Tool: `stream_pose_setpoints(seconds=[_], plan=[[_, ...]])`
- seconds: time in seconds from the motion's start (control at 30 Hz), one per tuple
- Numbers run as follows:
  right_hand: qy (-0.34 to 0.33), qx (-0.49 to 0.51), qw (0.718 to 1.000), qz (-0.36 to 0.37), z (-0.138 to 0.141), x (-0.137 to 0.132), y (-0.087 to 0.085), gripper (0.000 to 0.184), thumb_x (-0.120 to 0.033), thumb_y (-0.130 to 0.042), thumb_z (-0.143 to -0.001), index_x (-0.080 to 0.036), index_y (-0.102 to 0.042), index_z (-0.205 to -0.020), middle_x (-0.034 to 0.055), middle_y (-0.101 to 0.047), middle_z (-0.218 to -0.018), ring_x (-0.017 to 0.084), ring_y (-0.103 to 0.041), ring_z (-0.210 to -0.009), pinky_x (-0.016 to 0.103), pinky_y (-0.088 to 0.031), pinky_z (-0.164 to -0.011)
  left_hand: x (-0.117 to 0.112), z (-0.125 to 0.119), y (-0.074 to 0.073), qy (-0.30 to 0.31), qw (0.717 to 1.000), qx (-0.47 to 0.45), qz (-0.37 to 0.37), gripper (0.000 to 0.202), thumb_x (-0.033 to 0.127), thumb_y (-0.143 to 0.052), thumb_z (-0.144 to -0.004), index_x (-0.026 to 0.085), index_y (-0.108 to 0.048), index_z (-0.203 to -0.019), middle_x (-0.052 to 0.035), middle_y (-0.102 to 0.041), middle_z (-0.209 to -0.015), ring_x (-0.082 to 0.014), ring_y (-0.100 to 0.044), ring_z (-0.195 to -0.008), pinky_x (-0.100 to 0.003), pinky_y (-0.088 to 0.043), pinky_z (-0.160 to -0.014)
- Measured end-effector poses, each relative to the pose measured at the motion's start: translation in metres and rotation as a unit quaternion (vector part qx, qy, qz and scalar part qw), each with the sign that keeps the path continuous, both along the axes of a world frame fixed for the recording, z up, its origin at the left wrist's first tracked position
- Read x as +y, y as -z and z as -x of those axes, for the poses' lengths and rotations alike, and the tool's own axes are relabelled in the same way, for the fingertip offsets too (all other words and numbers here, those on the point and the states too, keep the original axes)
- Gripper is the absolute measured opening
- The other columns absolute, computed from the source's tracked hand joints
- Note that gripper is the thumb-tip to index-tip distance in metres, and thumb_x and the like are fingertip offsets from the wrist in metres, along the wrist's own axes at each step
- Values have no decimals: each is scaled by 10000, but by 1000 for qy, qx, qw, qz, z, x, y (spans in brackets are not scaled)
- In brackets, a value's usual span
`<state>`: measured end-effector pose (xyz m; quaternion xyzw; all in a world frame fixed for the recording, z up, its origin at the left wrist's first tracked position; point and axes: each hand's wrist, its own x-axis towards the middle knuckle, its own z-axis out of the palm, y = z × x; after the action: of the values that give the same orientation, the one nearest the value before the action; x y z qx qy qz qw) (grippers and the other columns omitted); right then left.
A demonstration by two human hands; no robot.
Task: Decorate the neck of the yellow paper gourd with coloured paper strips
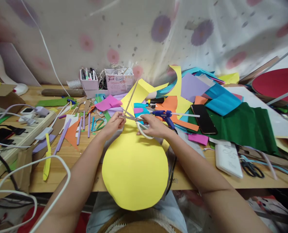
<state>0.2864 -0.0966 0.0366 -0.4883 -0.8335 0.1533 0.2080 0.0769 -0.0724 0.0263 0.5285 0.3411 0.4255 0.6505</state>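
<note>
My right hand [155,126] is closed around the white handles of a pair of scissors [142,129]. Their blades point left and meet a thin brown stick [131,97]. Pinched in the fingers of my left hand [114,124], the stick slants up and to the right. A large yellow paper disc [135,171] lies below both hands and overhangs the table's front edge. Just beyond the scissors rests a blue glue gun [164,116] with a whitish glue stick in its back.
Paper scraps, including a yellow piece [140,92], cover the back. On the right are a black phone [203,119], a white power bank [228,158] and black scissors [252,168]. Power strips [20,129] and a looping white cable [66,168] occupy the left. Pen boxes [119,81] stand behind.
</note>
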Motion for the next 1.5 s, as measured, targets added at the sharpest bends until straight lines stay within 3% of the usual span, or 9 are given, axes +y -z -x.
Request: stream_pose_setpoints(seconds=[0.7, 0.97, 1.13, 1.27, 1.37, 1.5], plan=[[0, -12, 998, 69, 11, 1, -8, 438, -545, -626, -672, -185, -521, -899, 26, -581, -824, 137, -460, -665, 237, -299, -578, 1, -2, 0, 33, 999, -8, 4, 145, 221, -530, -782, 186, -390, -764, 70, -356, -525, -45, -247, -423, -177, -167, -436], [27, -30, 997, 59, 11, 2, -4, 226, -392, -522, -768, -183, -525, -854, 30, -589, -787, 140, -459, -643, 243, -278, -575, -1, -2, 0, 30, 999, -11, 20, 125, 181, -536, -778, 178, -411, -765, 65, -384, -521, -37, -263, -411, -159, -178, -416], [33, 2, 997, 76, 11, 3, -3, 163, -348, -517, -731, -190, -507, -769, -4, -540, -702, 126, -440, -627, 235, -267, -564, 0, 0, 0, 1, 997, -30, 71, 50, 140, -497, -795, 165, -453, -797, -2, -562, -586, -63, -456, -452, -165, -345, -444], [25, 65, 992, 109, 4, 14, 10, 181, -357, -517, -697, -182, -475, -715, -25, -483, -670, 110, -410, -620, 229, -265, -560, 2, 5, -3, 2, 991, -34, 127, 105, 143, -418, -863, 115, -514, -834, -118, -677, -789, -143, -651, -655, -232, -498, -580], [7, 127, 983, 134, -3, 23, 19, 208, -364, -543, -667, -180, -449, -692, -41, -429, -658, 100, -383, -616, 225, -265, -557, 2, 8, -5, 32, 984, -51, 170, 184, 156, -377, -895, 85, -546, -881, -172, -686, -922, -193, -684, -789, -294, -540, -695], [-22, 177, 965, 193, -7, 26, 21, 219, -365, -563, -655, -177, -457, -695, -47, -416, -658, 94, -372, -604, 227, -277, -554, 3, 10, -4, 56, 980, -63, 180, 200, 162, -385, -900, 78, -567, -896, -183, -680, -997, -198, -687, -815, -306, -551, -721]])
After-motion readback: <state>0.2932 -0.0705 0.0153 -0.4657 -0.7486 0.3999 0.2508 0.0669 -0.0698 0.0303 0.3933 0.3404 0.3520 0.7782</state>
